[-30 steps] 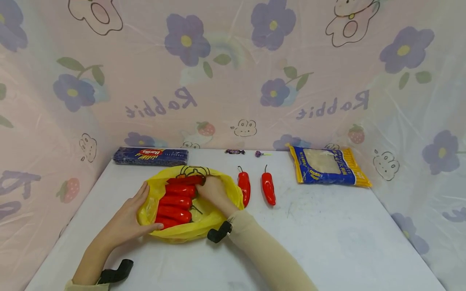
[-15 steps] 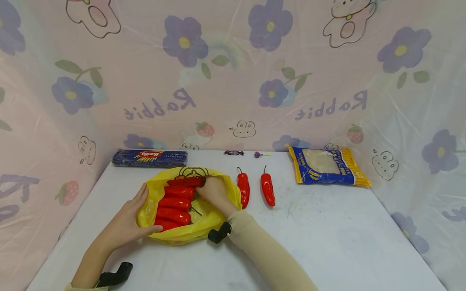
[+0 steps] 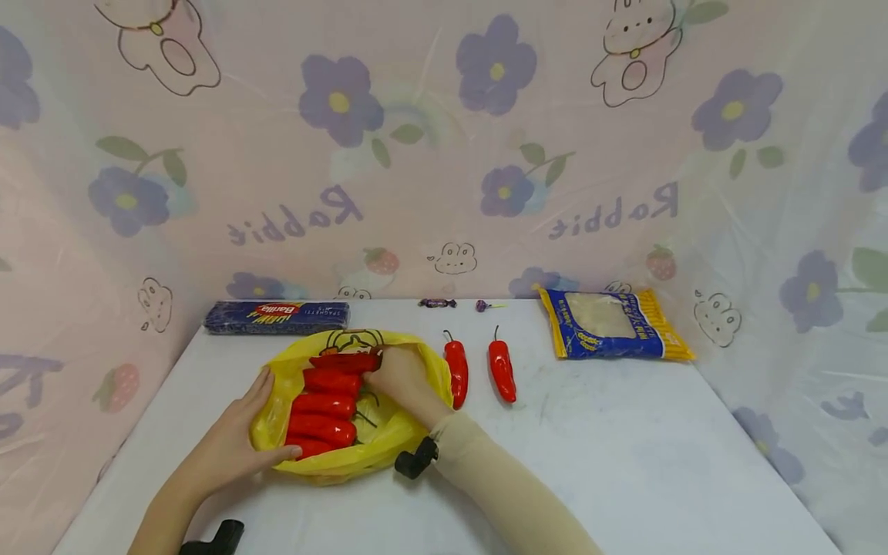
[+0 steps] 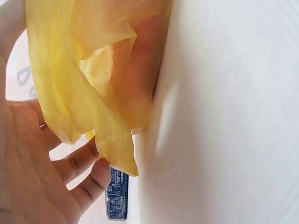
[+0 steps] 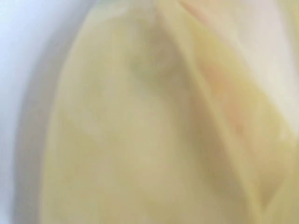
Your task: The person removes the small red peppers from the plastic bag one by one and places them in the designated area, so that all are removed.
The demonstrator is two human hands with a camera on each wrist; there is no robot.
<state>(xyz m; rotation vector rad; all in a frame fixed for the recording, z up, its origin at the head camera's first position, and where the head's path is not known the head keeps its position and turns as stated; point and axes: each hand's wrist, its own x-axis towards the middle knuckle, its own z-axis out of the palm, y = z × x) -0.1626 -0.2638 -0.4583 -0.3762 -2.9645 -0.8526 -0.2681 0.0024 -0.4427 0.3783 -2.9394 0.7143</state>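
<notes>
In the head view, a yellow plastic bag (image 3: 375,451) lies with its mouth spread and several red chili peppers (image 3: 322,405) side by side inside. My left hand (image 3: 232,432) grips the bag's left side, thumb over the front rim; the left wrist view shows its spread fingers (image 4: 74,163) against the yellow film. Reaching into the bag from the right, my right hand (image 3: 402,378) is at the stem end of the rearmost pepper (image 3: 347,361). Its fingertips are mostly hidden, so I cannot see whether they pinch it. The right wrist view shows only blurred yellow plastic (image 5: 117,140).
Two more chili peppers (image 3: 502,371) lie right of the bag, one partly behind its edge. Along the back stand a spaghetti pack (image 3: 277,317), a wrapped candy (image 3: 438,303), a lollipop (image 3: 482,306) and a blue-yellow food packet (image 3: 613,324). A printed cloth (image 3: 416,177) walls the table (image 3: 624,462).
The head view has tilted, so everything sits lower and a little left. Inside the bag, my right hand has shifted slightly toward the front. My left hand stays on the bag's side.
</notes>
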